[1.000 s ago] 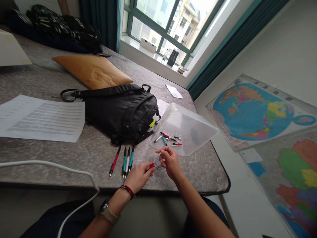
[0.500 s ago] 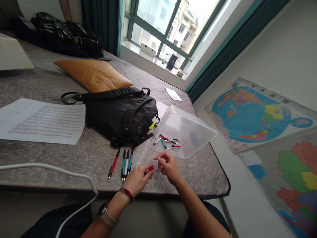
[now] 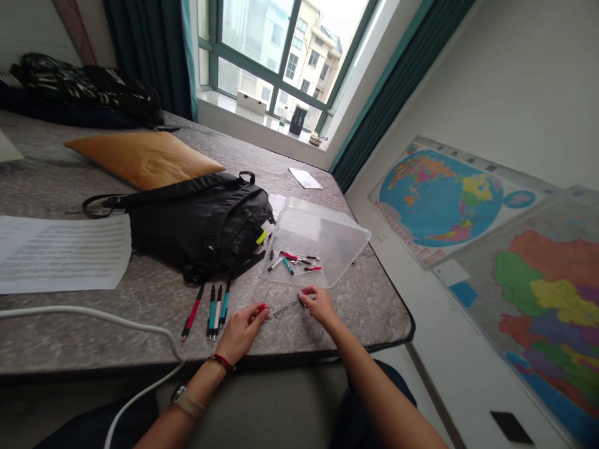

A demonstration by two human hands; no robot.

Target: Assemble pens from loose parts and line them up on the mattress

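My left hand [image 3: 242, 330] rests on the grey mattress [image 3: 154, 299] near its front edge, fingers closed on a small red pen part [image 3: 261, 308] with a thin refill sticking up from it. My right hand [image 3: 317, 304] lies to the right, fingers curled over a small dark piece that I cannot make out. A clear plastic lid [image 3: 318, 240] just beyond the hands holds several loose pen parts [image 3: 294, 260]. Several assembled pens [image 3: 210, 305], red and teal, lie in a row left of my left hand.
A black backpack [image 3: 196, 221] lies behind the pens, an orange pillow [image 3: 140, 159] behind it. Printed sheets [image 3: 56, 252] lie at the left and a white cable [image 3: 112, 321] crosses the front edge. Maps [image 3: 449, 193] cover the floor at the right.
Both hands have dropped from mid-air to the mattress and moved apart. The right hand let go of the pen part and now sits by the lid's near edge. The camera turned right.
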